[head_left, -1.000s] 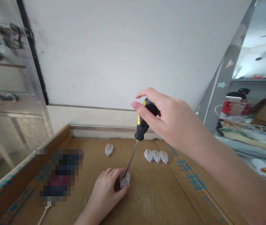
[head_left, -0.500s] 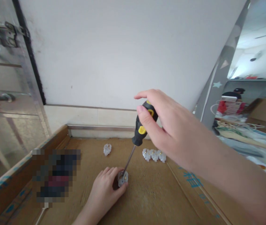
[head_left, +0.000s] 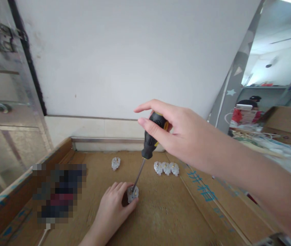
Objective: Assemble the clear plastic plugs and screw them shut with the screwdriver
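A screwdriver with a black and yellow handle is held by my right hand, thumb and fingers around its upper handle and the index finger stretched out. Its shaft slants down to the left, and the tip meets a clear plastic plug with metal parts showing. My left hand grips that plug between thumb and fingers against the cardboard. Behind it lies a single clear plug. To the right, three similar plugs sit side by side in a row.
Brown cardboard with blue printing covers the work surface, its raised edge along the left. A blurred-out object with a cable lies there. A white wall rises behind. At far right, a person is beyond a cluttered table.
My right hand has turned on the screwdriver handle, its fingers shifting left. The tip stays at the plug, which my left hand still holds. The whole view has shifted slightly.
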The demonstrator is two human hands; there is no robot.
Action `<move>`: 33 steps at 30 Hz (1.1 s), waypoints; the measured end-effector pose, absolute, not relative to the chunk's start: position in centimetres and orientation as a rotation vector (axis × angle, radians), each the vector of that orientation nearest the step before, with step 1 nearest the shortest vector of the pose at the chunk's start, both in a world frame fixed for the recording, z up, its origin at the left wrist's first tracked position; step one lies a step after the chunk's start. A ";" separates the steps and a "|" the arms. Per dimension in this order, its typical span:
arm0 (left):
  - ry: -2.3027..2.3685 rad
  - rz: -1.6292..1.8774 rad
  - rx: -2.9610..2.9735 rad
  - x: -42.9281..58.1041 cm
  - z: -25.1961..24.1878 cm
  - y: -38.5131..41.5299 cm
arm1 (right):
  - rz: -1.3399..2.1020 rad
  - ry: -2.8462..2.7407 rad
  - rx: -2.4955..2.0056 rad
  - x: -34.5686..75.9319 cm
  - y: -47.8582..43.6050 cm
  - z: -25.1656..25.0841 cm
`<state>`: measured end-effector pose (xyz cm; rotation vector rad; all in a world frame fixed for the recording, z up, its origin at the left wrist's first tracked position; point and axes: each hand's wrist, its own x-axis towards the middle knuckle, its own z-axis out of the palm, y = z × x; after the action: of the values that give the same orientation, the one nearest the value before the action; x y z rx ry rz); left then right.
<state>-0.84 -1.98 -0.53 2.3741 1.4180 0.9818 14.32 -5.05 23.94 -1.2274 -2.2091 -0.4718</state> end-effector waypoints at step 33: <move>1.225 1.015 2.233 -0.9 -0.7 -1.9 | -0.442 -2.455 -1.221 12.4 -5.8 25.7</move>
<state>-0.87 -1.87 -0.70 2.2327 1.2247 1.0149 12.37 -5.84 25.70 -1.2211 -2.4545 -0.4424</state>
